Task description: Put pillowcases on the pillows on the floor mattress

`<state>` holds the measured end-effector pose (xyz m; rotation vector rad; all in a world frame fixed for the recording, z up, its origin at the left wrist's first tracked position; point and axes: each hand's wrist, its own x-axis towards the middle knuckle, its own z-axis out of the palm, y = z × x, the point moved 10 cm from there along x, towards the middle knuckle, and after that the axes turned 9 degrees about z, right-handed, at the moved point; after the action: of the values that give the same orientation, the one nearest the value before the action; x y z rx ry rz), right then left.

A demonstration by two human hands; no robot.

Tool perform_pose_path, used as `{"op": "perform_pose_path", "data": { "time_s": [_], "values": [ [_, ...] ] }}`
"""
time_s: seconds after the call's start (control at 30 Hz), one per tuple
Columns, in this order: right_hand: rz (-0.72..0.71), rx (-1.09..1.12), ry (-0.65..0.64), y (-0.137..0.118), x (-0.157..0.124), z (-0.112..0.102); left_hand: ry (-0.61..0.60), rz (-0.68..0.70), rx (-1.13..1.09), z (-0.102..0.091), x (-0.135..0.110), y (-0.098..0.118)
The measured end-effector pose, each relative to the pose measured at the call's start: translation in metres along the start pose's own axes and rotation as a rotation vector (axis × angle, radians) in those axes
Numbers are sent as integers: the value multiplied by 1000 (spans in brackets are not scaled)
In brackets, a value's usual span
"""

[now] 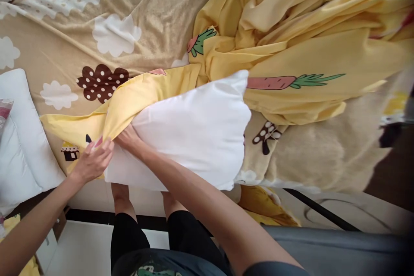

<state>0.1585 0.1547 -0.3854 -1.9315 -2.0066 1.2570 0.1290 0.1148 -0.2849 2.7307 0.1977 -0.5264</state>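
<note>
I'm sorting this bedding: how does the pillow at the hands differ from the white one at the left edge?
The middle pillow is partly covered by a yellow pillowcase; no case shows on the left-edge pillow. The middle pillow's right end is wavy; the left-edge pillow's visible right side is straighter. Both are white.

soft, fairly bright light reaches my feed from a source outside the view. the plump white fabric pillow (194,129) comes through palest, its surface detail faint, while the rumpled yellow carrot-print cloth (291,51) shows gentle fold shadows. my far right edge looks dark and smeared.
</note>
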Motion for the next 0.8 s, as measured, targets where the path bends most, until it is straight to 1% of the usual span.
{"op": "perform_pose_path", "data": {
  "time_s": [0.07, 0.1, 0.13, 0.17, 0.2, 0.27, 0.33, 0.37, 0.4, 0.43, 0.47, 0.53, 0.57, 0.63, 0.67, 0.7, 0.73, 0.8],
  "values": [
    [109, 54, 86, 32, 5, -15, 55, -245, 34, 15, -17, -17],
    [142, 73, 124, 44, 3, -22, 77, -364, 35, 24, -27, -25],
    [143, 80, 146, 52, -2, -28, 101, -470, 24, 34, -37, -33],
    [115, 73, 153, 54, -10, -33, 129, -564, 3, 43, -46, -38],
    [75, 60, 155, 52, -20, -38, 158, -639, -30, 52, -55, -40],
    [-2, 34, 189, 39, -47, -50, 231, -753, -107, 68, -69, -37],
    [-40, 22, 289, 22, -83, -61, 335, -864, -183, 78, -82, -27],
    [-64, 27, 345, 11, -104, -63, 395, -932, -226, 82, -90, -22],
    [-104, 37, 386, -2, -125, -59, 454, -1004, -270, 86, -98, -16],
    [-161, 54, 405, -15, -146, -49, 500, -1070, -316, 92, -105, -10],
    [-239, 71, 387, -30, -166, -31, 526, -1119, -366, 98, -109, -4],
    [-367, 84, 282, -50, -196, 18, 509, -1164, -458, 115, -111, 6],
    [-379, 76, 216, -53, -204, 44, 477, -1174, -495, 124, -111, 10],
    [-339, 54, 106, -45, -206, 90, 405, -1222, -550, 142, -112, 13],
    [-302, 46, 67, -37, -201, 107, 362, -1252, -564, 151, -114, 12],
    [-266, 46, 37, -29, -194, 118, 313, -1279, -573, 161, -115, 11],
    [-236, 53, 13, -21, -186, 126, 258, -1301, -580, 170, -116, 9],
    [-194, 80, -33, -10, -167, 131, 152, -1330, -590, 185, -118, 4]
  ]
}}
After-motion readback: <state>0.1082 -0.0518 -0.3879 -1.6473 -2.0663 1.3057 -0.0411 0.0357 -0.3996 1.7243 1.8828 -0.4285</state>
